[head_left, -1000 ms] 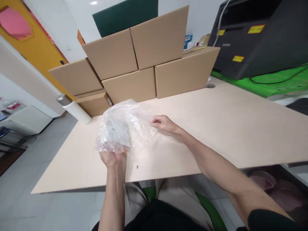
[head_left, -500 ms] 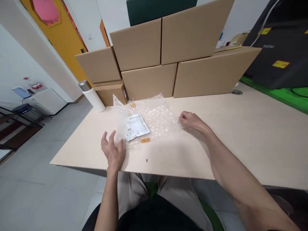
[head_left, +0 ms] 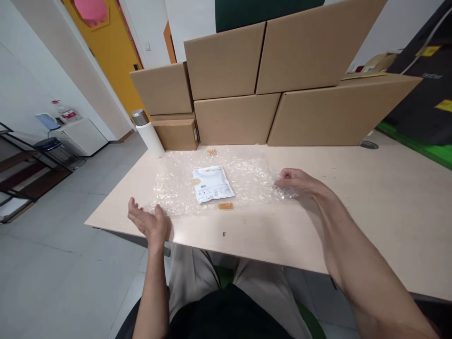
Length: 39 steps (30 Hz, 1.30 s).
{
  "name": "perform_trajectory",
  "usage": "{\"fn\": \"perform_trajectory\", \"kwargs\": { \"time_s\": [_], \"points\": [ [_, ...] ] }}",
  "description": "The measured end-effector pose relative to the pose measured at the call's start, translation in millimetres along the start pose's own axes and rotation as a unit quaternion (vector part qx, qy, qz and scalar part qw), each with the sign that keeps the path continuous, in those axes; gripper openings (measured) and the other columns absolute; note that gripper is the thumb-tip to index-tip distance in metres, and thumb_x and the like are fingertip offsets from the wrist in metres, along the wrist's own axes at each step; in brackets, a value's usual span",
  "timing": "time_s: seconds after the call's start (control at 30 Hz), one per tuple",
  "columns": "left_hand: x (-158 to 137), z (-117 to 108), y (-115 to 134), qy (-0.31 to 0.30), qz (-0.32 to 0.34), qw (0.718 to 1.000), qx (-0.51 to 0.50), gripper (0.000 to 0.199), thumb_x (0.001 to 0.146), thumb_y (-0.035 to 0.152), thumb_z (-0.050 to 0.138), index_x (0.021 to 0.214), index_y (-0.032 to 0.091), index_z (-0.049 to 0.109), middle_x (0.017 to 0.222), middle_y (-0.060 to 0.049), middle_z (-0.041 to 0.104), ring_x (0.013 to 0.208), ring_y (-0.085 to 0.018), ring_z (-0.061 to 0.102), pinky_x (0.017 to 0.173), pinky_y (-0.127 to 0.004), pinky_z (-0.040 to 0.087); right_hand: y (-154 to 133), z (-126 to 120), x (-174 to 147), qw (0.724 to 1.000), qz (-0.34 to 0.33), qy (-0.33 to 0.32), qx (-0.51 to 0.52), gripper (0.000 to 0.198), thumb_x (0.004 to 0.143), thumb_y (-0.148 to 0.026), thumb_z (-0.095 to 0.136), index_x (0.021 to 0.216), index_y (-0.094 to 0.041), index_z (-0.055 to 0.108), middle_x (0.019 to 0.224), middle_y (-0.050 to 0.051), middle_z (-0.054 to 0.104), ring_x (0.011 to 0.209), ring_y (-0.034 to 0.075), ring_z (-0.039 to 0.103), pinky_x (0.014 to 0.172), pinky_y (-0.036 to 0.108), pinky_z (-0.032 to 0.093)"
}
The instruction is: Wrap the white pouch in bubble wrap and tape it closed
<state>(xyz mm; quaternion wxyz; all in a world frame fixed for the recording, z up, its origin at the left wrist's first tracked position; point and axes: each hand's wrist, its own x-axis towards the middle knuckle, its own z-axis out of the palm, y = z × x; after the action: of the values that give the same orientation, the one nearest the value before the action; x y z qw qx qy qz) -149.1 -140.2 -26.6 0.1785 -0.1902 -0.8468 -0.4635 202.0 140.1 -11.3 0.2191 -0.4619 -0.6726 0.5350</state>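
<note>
A sheet of clear bubble wrap lies spread flat across the table. On its middle rests a white printed pouch. Strips of orange tape show at the sheet's far edge and near edge, the near one being orange tape. My left hand is open at the sheet's left front corner, thumb and fingers apart, holding nothing. At the right end, my right hand has its fingers closed on the edge of the bubble wrap.
A white bottle with a steel cap stands at the back left, beside a small brown box. Stacked cardboard boxes line the table's back. A dark bag is at the far right. The table's front edge runs before my lap.
The left part of the bubble wrap, raised before, now lies flat and uncovers the whole pouch. My left hand has moved left, away from the pouch. My right hand still grips the right end.
</note>
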Motion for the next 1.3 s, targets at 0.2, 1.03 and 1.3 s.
{"fn": "perform_trajectory", "kwargs": {
  "time_s": [0.2, 1.03, 1.3],
  "points": [
    [-24.1, 10.3, 49.3, -0.159, 0.167, 0.969, 0.087, 0.035, 0.095, 0.038, 0.046, 0.100, 0.017, 0.073, 0.113, -0.017, 0.062, 0.113, -0.034, 0.050, 0.100, -0.055, 0.037, 12.2, -16.3, -3.2, 1.000, 0.016, 0.009, 0.000, 0.041, 0.051, -0.032, 0.080, 0.068, -0.022, 0.044, 0.054, -0.006, 0.045, 0.048, 0.008, 0.040, 0.044, 0.021, 0.026],
    [-21.7, 92.3, 99.8, -0.370, 0.040, 0.928, 0.016, 0.023, 0.080, 0.038, 0.062, 0.074, 0.017, 0.069, 0.070, -0.005, 0.068, 0.073, -0.019, 0.063, 0.066, -0.028, 0.043, 15.4, -10.5, 6.1, 0.995, 0.052, 0.084, -0.033, 0.040, 0.055, -0.018, 0.070, 0.088, -0.022, 0.048, 0.065, -0.004, 0.053, 0.050, 0.012, 0.047, 0.047, 0.025, 0.035],
    [41.2, 66.7, 49.0, -0.334, -0.037, 0.942, 0.004, 0.022, 0.073, 0.037, 0.062, 0.073, 0.015, 0.065, 0.060, -0.001, 0.060, 0.060, -0.016, 0.057, 0.055, -0.025, 0.039, 21.4, -16.6, 9.2, 0.994, 0.059, 0.074, -0.056, 0.042, 0.062, -0.016, 0.070, 0.098, -0.021, 0.049, 0.059, -0.005, 0.050, 0.044, 0.011, 0.042, 0.047, 0.028, 0.030]
  ]
}}
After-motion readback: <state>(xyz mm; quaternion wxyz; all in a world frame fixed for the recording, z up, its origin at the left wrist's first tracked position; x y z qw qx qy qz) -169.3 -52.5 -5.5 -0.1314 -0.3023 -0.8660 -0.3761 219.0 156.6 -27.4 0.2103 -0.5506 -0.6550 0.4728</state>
